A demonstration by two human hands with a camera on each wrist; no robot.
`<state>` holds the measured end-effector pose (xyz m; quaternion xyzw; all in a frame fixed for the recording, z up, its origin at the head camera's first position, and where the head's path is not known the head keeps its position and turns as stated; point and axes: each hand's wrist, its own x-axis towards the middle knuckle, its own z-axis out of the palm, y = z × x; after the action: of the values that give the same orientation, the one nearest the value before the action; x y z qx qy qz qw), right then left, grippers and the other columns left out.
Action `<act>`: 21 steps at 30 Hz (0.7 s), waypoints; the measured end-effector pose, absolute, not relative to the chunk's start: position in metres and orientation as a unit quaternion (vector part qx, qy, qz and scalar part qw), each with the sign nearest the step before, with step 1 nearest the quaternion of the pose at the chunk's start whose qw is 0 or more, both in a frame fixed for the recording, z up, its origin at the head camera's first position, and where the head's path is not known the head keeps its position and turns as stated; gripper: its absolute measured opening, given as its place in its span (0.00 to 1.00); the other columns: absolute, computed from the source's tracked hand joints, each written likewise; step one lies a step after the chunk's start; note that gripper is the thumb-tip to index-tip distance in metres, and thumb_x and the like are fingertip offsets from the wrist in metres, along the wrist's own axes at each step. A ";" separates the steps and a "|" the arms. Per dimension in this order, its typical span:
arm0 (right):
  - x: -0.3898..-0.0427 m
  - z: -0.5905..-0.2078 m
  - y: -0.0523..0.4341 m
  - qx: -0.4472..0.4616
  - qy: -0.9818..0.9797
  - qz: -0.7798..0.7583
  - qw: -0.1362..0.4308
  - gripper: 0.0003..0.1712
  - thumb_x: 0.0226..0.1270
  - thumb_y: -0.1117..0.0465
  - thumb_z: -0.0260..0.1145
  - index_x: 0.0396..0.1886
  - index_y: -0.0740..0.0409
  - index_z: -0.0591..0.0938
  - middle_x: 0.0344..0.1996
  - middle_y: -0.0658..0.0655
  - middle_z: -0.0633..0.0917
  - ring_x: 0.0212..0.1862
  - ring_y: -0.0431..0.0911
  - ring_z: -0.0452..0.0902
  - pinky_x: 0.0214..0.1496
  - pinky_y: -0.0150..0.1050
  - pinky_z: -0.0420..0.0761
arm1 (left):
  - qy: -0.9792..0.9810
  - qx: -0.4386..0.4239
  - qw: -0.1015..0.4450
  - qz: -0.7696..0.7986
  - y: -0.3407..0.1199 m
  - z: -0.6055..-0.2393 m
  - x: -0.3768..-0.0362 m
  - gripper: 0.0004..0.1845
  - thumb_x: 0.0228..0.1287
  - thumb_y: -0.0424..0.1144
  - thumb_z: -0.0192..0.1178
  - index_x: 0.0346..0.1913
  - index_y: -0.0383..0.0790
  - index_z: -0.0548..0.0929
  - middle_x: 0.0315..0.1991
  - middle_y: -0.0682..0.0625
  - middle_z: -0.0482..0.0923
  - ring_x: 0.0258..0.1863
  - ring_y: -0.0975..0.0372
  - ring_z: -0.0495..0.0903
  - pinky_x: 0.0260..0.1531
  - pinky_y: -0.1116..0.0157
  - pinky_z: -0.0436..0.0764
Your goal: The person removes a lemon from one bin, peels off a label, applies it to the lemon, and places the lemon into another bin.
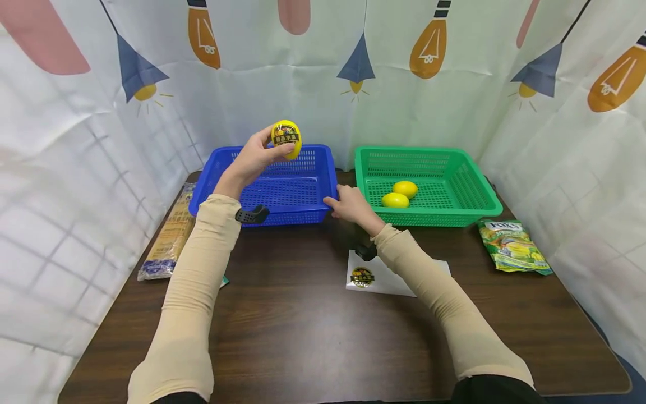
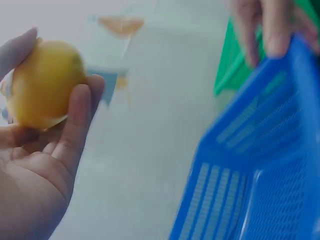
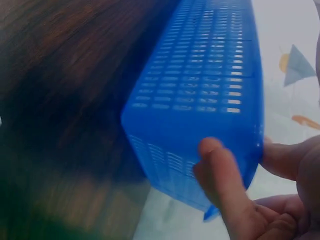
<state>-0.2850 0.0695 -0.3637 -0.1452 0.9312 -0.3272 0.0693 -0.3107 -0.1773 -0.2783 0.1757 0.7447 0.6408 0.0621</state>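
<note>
My left hand (image 1: 249, 160) holds a lemon (image 1: 286, 130) between thumb and fingers, raised above the blue basket (image 1: 282, 217). A round black-and-gold sticker on the lemon faces the head camera. The left wrist view shows the lemon (image 2: 47, 82) from its plain yellow side. My right hand (image 1: 355, 207) grips the blue basket at its front right corner. In the right wrist view one finger (image 3: 220, 175) lies along the basket's outer wall (image 3: 185, 125), with the rest of the hand at the rim. No fruit shows inside the blue basket.
To the right stands a green basket (image 1: 429, 219) with two lemons (image 1: 396, 200) in it. A white sheet (image 1: 388, 280) with a round sticker lies under my right forearm. A long clear package (image 1: 174, 235) lies at the left, a FOX'S candy bag (image 1: 515, 247) at the right.
</note>
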 end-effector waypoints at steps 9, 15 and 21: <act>-0.283 -0.367 0.064 -0.145 0.938 -0.312 0.053 0.20 0.77 0.49 0.56 0.46 0.64 0.77 0.37 0.63 0.89 0.32 0.47 0.89 0.30 0.31 0.83 | 0.797 0.065 0.133 0.585 -0.208 -0.269 -0.353 0.37 0.70 0.44 0.60 0.77 0.41 0.57 0.56 0.54 0.70 0.54 0.63 0.76 0.50 0.71 0.81; -0.281 -0.372 0.061 -0.159 0.934 -0.316 0.038 0.22 0.78 0.48 0.55 0.48 0.65 0.77 0.34 0.62 0.87 0.30 0.47 0.89 0.26 0.30 0.81 | 0.834 -0.027 0.137 0.535 -0.229 -0.299 -0.370 0.41 0.70 0.51 0.59 0.76 0.35 0.55 0.56 0.47 0.71 0.37 0.68 0.82 0.38 0.77 0.84; -0.281 -0.374 0.066 -0.151 0.938 -0.310 0.032 0.25 0.78 0.49 0.54 0.58 0.68 0.75 0.35 0.63 0.88 0.29 0.45 0.88 0.25 0.31 0.81 | 0.885 -0.058 0.167 0.430 -0.234 -0.348 -0.383 0.42 0.68 0.55 0.60 0.72 0.29 0.61 0.68 0.35 0.67 0.52 0.55 0.79 0.56 0.62 0.84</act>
<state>-0.2809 0.0661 -0.3743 -0.1506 0.9382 -0.3101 0.0317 -0.3834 -0.2341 -0.3481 -0.0585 0.8855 0.4299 0.1665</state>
